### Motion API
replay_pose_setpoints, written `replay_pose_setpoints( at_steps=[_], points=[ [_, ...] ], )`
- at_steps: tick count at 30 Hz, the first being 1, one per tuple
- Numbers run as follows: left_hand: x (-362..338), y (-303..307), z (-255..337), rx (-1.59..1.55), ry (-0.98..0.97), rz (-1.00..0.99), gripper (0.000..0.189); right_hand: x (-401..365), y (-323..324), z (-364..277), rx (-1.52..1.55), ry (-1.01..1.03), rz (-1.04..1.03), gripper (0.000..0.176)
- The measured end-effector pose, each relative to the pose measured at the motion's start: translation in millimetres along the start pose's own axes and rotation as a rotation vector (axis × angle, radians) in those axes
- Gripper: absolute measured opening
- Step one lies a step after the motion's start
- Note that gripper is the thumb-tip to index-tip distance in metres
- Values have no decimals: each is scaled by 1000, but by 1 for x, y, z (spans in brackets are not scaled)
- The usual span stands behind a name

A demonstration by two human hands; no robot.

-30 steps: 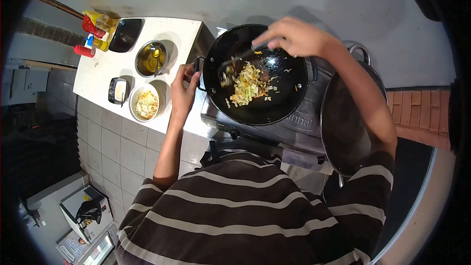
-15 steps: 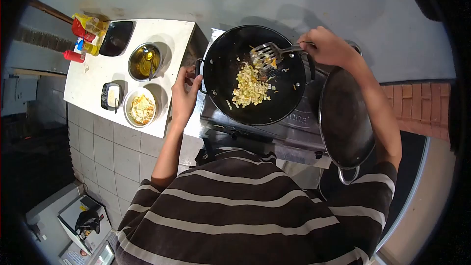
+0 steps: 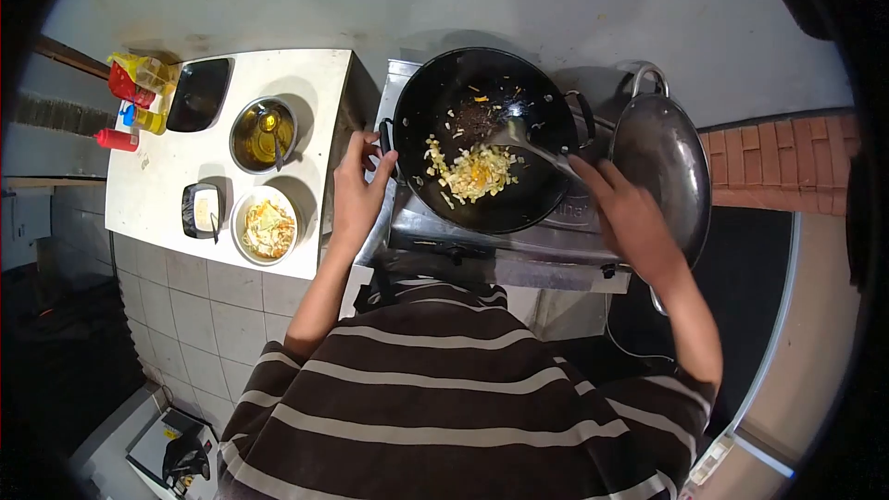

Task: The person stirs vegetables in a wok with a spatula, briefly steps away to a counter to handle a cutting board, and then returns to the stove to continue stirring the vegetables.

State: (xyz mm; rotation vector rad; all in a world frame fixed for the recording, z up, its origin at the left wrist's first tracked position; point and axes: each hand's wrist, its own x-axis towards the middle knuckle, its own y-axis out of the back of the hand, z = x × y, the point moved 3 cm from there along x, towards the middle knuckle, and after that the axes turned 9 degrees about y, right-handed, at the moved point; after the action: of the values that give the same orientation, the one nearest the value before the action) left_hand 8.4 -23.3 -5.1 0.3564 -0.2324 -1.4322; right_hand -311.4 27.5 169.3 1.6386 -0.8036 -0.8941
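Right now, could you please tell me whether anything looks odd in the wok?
A dark brown patch in the wok stands out beside the pale food; whether it is scorching or seasoning, I cannot tell.

The wok [image 3: 440,88] looks glossy metal, the spatula [image 3: 541,154] smooth metal, the shirt [image 3: 444,393] matt cloth.

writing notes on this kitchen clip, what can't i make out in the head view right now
Head view:
- Stove top directly beneath the wok: hidden by the wok.
- Handle end of the spatula: covered by the right hand.
- Any lettering on the red bottle: too small.
- Rest of the white unit: cut off by the bottom edge.
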Motion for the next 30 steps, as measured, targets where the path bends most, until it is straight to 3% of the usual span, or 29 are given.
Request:
replay_pose_setpoints(
  at_steps=[8,14,19,22,27,30],
  points=[
    [2,2,-4,8,0,-40,33,-81,-52,-58,80,-238,7,61],
    [2,1,-1,16,-57,-42,32,-35,-121,-59,121,-305,176,56],
    [8,6,0,33,-33,-122,28,-57,-78,-70,132,-350,240,54],
    [8,3,-3,29,-53,-99,27,-61,-75,-73,162,-392,141,51],
    [6,4,-3,22,-61,-85,28,-25,-109,-56,229,-259,401,47],
    [8,7,-5,38,-40,-102,29,-44,-71,-83,216,-291,408,45]
  ],
)
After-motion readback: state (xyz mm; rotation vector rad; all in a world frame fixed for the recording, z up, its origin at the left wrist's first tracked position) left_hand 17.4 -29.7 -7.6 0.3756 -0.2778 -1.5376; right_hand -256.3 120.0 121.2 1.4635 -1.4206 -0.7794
